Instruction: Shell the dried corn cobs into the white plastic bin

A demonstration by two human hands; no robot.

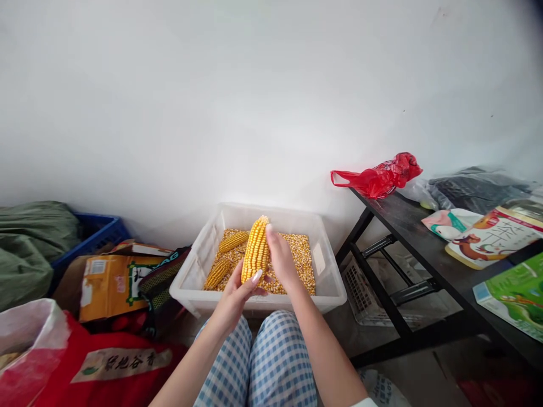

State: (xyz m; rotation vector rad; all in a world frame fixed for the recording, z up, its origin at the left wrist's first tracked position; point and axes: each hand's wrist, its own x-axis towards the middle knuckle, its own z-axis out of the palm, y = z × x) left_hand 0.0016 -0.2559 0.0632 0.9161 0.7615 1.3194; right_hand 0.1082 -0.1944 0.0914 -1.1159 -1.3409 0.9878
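Observation:
A yellow corn cob [255,251], thick with kernels, stands nearly upright between my hands. My left hand [241,289] is closed around its lower end, thumb across the front. Against its right side, my right hand [280,254] grips near the upper part, with its fingers partly hidden behind the cob. Below is a whitish translucent plastic bin [333,277], its floor covered with loose corn kernels [299,254]. Two more cobs lie on the kernels at the left: one at the back [233,242] and another nearer the front [218,274].
At right stands a black table [407,226] with a red plastic bag [382,176] and several packages. A white basket [365,294] sits under it. To the left are an orange cardboard box [112,285], a blue crate [99,232] and a red sack [114,362]. A white wall rises behind.

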